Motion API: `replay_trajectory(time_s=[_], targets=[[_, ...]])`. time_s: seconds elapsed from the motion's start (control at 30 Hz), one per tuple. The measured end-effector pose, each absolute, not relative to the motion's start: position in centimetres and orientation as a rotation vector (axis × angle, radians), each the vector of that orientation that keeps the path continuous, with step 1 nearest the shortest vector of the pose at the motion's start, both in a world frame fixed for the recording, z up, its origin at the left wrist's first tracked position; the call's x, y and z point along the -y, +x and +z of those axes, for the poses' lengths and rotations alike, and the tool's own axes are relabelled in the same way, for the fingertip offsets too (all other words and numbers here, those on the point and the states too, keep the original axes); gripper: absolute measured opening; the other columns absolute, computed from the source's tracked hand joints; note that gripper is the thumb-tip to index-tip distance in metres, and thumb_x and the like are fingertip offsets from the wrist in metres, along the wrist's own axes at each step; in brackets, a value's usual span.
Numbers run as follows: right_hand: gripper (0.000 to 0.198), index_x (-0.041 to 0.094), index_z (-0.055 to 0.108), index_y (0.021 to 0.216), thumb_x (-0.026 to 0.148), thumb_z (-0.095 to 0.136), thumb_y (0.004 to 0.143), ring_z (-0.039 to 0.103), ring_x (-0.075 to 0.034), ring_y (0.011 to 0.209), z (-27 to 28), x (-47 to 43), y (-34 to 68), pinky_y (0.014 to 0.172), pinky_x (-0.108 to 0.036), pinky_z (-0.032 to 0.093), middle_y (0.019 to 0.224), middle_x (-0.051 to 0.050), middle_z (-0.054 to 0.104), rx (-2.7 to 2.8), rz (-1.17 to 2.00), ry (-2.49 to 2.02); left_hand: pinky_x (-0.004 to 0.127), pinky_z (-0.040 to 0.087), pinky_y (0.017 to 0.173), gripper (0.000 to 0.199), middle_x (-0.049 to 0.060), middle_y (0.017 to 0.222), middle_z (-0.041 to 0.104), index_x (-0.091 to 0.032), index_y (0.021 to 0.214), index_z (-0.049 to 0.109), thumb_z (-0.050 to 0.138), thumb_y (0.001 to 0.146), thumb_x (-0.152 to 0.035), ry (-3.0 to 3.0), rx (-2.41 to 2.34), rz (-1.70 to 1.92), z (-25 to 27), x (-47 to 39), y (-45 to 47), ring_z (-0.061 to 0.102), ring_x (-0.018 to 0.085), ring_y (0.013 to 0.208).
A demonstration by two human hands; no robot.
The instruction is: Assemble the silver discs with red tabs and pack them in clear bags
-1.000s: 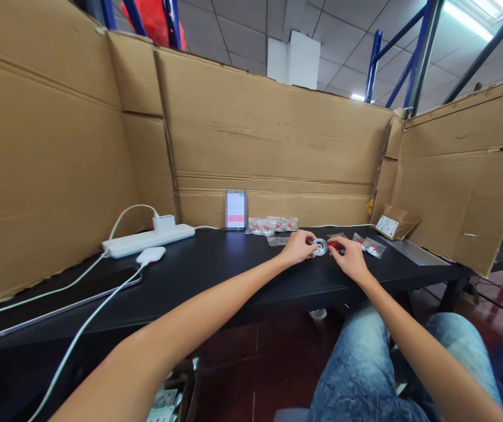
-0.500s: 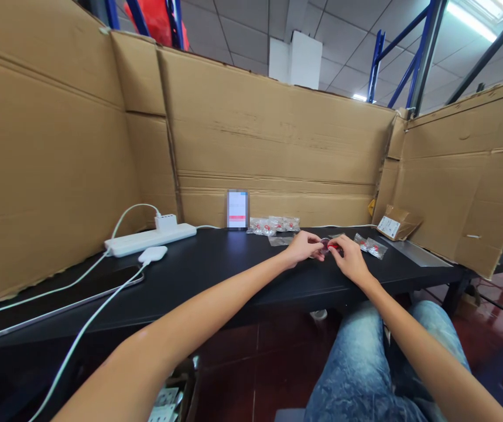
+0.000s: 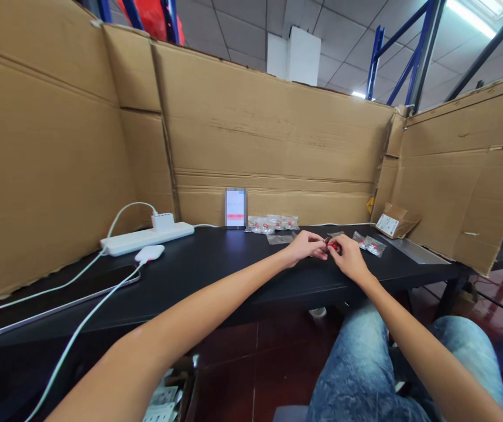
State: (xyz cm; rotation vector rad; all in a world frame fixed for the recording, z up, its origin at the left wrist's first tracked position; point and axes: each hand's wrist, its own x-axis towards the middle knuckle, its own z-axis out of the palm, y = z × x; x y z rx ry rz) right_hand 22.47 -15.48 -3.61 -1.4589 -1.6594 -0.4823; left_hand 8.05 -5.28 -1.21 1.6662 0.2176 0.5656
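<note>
Over the black table, my left hand (image 3: 307, 247) and my right hand (image 3: 345, 251) meet fingertip to fingertip. Between them is a small red object (image 3: 332, 247) with a dark, ring-like part; fingers cover much of it, so its kind is unclear. My right thumb and fingers pinch the red part, while my left fingers are closed at its dark side. Just right of my right hand lie small clear bags with red pieces (image 3: 369, 244). A flat clear bag (image 3: 279, 239) lies beyond my left hand.
More clear bags with red pieces (image 3: 271, 223) lie before a propped-up phone (image 3: 235, 208). A white power strip (image 3: 148, 238), cables and a dark tablet (image 3: 58, 302) occupy the left. A brown paper package (image 3: 397, 221) sits at right. Cardboard walls (image 3: 273, 135) enclose the table (image 3: 216, 275).
Both hands stay together around the small red object, with slight finger shifts; its dark part shows less. The view has moved slightly, and my right-side leg has swung outward to the right.
</note>
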Motion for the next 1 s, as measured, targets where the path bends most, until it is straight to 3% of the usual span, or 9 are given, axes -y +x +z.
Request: replay_trajectory(time_s=[0.3,0.57,1.0], targets=[[0.011,0.018,0.065,0.082,0.014,0.055,0.082,0.057,-0.017,0.067,-3.8,15.5,22.8,0.064,-0.027,0.043,0.077,-0.004,0.065,1.653,-0.49,-1.492,0.034,0.058,0.075,0.029,0.01,0.083,0.071,-0.006,0.084,0.067,0.08,0.065,-0.023,1.673,-0.147,0.557,-1.8,4.6,8.3,0.071,0.018,0.07],[0.015,0.02,0.065,0.09,0.014,0.053,0.082,0.063,-0.017,0.07,-3.8,15.5,22.5,0.067,-0.028,0.047,0.081,-0.004,0.068,1.705,-0.37,-1.411,0.031,0.058,0.065,0.019,0.007,0.068,0.069,-0.007,0.079,0.064,0.078,0.066,-0.012,1.671,-0.256,0.605,-2.0,4.3,8.3,0.069,0.017,0.06],[0.012,0.019,0.063,0.084,0.014,0.053,0.081,0.062,-0.016,0.066,-3.5,15.9,21.9,0.066,-0.027,0.048,0.075,-0.002,0.067,1.758,-0.357,-1.341,0.028,0.055,0.055,0.004,0.004,0.062,0.066,-0.008,0.074,0.063,0.065,0.072,-0.006,1.77,-0.226,0.605,-2.4,3.7,8.4,0.064,0.013,0.051]])
